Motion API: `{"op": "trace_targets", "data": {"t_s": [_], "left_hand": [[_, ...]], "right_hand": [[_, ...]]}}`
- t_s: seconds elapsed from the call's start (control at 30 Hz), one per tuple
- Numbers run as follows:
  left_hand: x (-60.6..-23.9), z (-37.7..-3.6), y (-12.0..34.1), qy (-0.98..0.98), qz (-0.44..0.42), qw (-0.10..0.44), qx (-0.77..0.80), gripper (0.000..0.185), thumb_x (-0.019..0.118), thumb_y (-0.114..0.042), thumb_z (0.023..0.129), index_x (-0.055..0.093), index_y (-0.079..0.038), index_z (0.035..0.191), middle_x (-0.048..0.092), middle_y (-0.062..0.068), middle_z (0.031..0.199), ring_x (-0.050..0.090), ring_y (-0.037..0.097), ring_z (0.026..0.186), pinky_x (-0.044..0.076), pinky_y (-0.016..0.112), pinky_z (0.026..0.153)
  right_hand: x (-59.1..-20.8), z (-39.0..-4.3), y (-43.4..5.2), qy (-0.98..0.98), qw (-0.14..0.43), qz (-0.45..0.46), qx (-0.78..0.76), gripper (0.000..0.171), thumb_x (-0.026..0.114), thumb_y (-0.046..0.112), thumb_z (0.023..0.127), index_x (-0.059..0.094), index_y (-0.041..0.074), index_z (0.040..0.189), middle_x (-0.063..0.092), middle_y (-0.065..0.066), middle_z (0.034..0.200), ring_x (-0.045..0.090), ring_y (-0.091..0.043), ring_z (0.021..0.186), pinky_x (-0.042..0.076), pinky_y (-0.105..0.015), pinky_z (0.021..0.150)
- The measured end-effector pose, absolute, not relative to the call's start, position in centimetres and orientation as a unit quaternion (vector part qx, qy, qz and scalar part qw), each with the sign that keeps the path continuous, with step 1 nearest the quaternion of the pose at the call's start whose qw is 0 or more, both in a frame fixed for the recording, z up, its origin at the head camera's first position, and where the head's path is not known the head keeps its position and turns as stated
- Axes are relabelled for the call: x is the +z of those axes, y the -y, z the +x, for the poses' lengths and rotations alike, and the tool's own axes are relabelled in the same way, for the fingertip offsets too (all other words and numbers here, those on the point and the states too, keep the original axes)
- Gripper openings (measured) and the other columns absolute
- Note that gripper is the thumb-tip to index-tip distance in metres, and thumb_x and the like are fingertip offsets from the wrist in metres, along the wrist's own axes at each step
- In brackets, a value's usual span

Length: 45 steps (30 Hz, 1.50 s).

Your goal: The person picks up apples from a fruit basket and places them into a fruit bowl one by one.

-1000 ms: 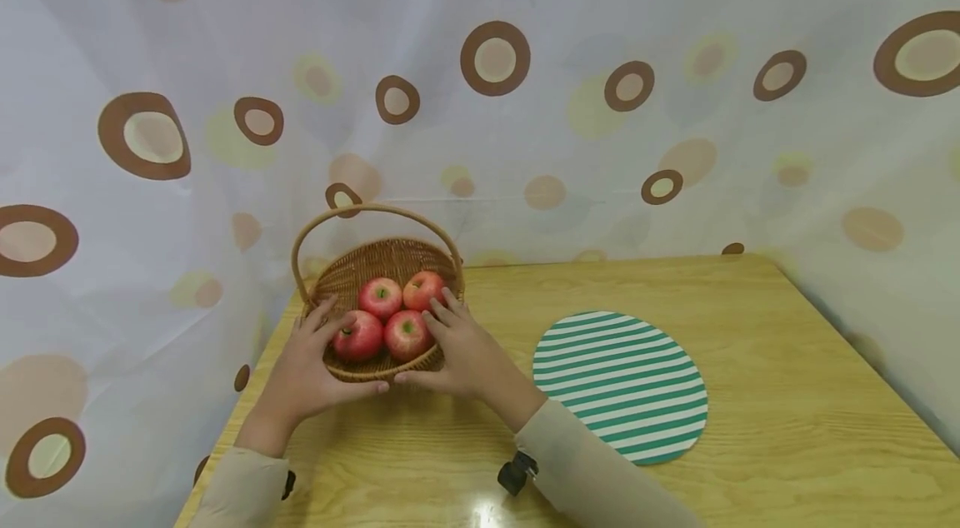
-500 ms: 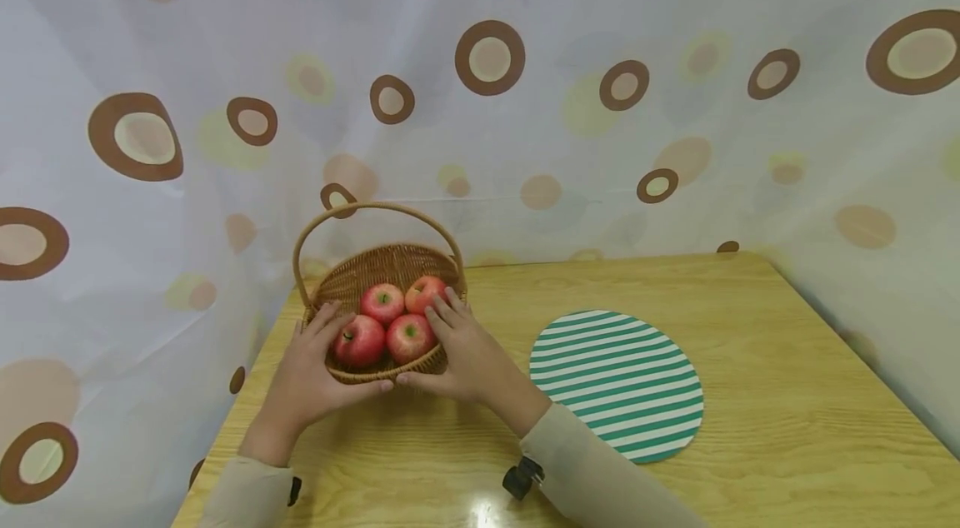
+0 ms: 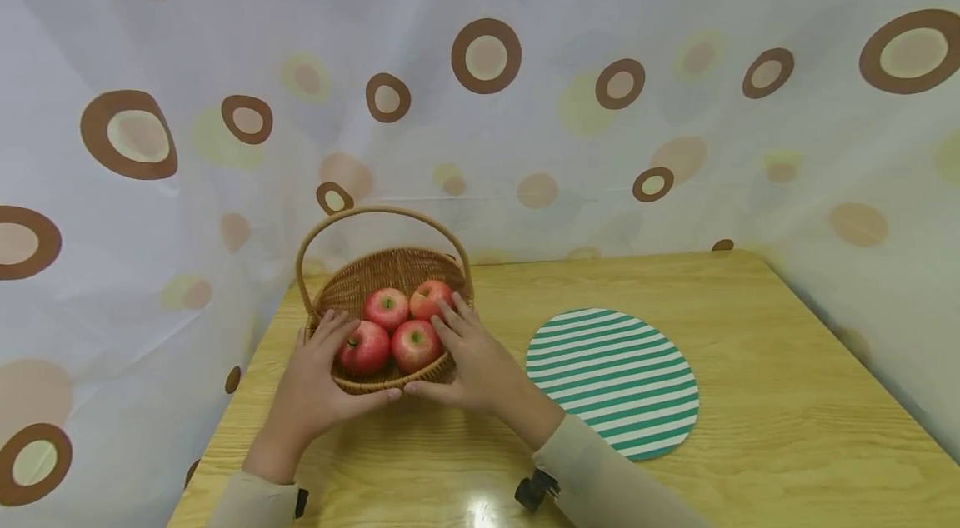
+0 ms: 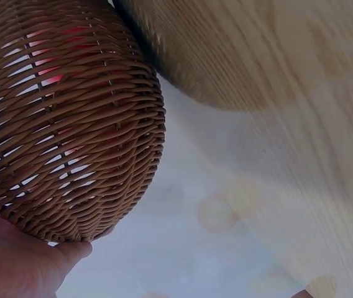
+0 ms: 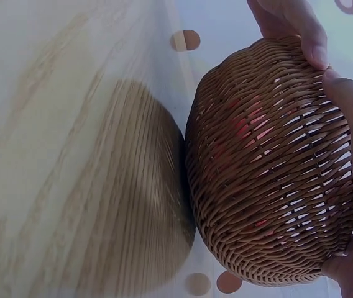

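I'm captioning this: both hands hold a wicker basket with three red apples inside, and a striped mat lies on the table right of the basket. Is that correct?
No: the head view shows four red apples, not three. The rest stands: the left hand and right hand hold the wicker basket, and the striped mat lies on the table right of it.

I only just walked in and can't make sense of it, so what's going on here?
A person holds a wicker basket, left grip and right grip on either side. Four red apples sit inside, and its arched handle stands up. To its right, a striped mat lies on the wooden table.
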<state>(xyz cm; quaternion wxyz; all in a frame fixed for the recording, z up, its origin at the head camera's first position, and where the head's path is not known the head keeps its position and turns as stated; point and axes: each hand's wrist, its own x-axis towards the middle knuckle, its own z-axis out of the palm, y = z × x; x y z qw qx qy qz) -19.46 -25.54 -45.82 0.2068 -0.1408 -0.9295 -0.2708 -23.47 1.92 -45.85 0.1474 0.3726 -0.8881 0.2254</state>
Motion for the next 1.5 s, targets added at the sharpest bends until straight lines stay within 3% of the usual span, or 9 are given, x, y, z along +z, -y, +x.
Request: {"op": "trace_targets", "data": {"t_s": [0.4,0.77,1.03,1.27,1.5], "left_hand": [[-45.7,-18.3,24.0,0.927,-0.141,0.226,-0.263,0.109,0.094,-0.070,0.063,0.063,-0.004,0.144,0.055,0.022,0.156,0.040,0.047,0.154,0.022,0.085,0.117],[-46.4,-17.7,23.4,0.916,-0.152,0.255,-0.270,0.102,0.097,-0.065,0.063,0.065,-0.007,0.141,0.058,0.020,0.155,0.043,0.047,0.152,0.020,0.090,0.112],[-45.9,-17.5,23.6,0.920,-0.149,0.236,-0.274,0.103,0.095,-0.066,0.065,0.064,-0.008,0.144,0.054,0.020,0.158,0.039,0.046,0.155,0.022,0.089,0.113],[-45.9,-17.2,24.7,0.918,-0.154,0.220,-0.290,0.098,0.097,-0.062,0.067,0.065,-0.007,0.141,0.050,0.024,0.159,0.034,0.050,0.156,0.025,0.079,0.122],[-45.9,-17.3,25.6,0.921,-0.149,0.213,-0.289,0.098,0.097,-0.066,0.063,0.066,-0.014,0.141,0.048,0.024,0.161,0.031,0.050,0.157,0.036,0.080,0.113]], "right_hand": [[-46.1,-22.6,-3.1,0.879,0.173,0.380,0.230,0.103,0.076,0.067,0.088,0.048,-0.005,0.156,0.039,-0.027,0.166,0.027,-0.044,0.161,0.039,-0.059,0.123],[-46.2,-21.7,-3.5,0.875,0.167,0.395,0.227,0.097,0.068,0.068,0.095,0.047,-0.005,0.156,0.036,-0.027,0.168,0.026,-0.045,0.161,0.033,-0.058,0.126],[-46.1,-21.5,-3.7,0.880,0.162,0.393,0.214,0.097,0.066,0.069,0.096,0.047,-0.005,0.157,0.035,-0.026,0.169,0.024,-0.043,0.162,0.033,-0.058,0.127],[-46.3,-21.5,-4.1,0.886,0.162,0.381,0.206,0.097,0.063,0.073,0.096,0.050,-0.003,0.156,0.038,-0.024,0.168,0.023,-0.039,0.163,0.038,-0.055,0.124],[-46.6,-21.9,-4.4,0.885,0.173,0.373,0.217,0.101,0.066,0.073,0.093,0.050,-0.004,0.155,0.037,-0.025,0.168,0.028,-0.043,0.161,0.040,-0.055,0.123]]}}
